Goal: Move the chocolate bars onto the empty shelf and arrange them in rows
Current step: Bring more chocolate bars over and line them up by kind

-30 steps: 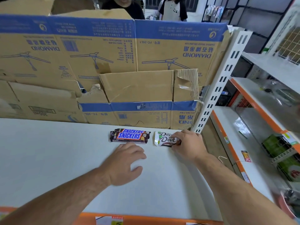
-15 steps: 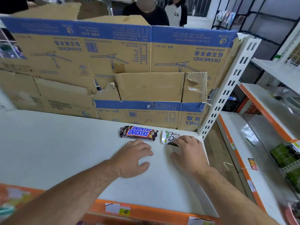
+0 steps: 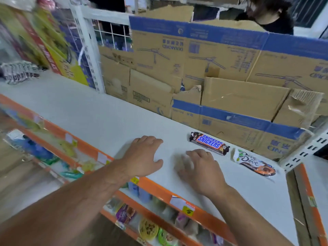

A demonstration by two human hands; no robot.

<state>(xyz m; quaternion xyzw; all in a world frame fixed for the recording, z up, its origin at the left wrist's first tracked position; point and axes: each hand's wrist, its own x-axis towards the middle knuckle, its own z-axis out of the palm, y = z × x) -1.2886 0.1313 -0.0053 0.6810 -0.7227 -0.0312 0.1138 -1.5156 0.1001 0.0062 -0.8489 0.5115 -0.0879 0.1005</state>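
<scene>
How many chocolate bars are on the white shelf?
2 I can tell apart: the Snickers by the cardboard, and the Dove right of it. Each name shows twice, so another bar may hide against each.

Bare forearms [image 3: 76, 205], left hand [image 3: 144, 157], right hand [image 3: 201, 172]

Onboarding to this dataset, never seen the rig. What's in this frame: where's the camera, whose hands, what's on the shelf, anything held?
There is no robot here. A person works with bare hands, and the single camera sits on their head, looking forward and down. The left hand lies flat with spread fingers on the white shelf. The right hand is beside it, blurred, with loose fingers. Neither hand holds anything. Two chocolate bars lie side by side near the back of the shelf: a Snickers bar and, to its right, a Dove bar. Cardboard boxes stand behind them.
</scene>
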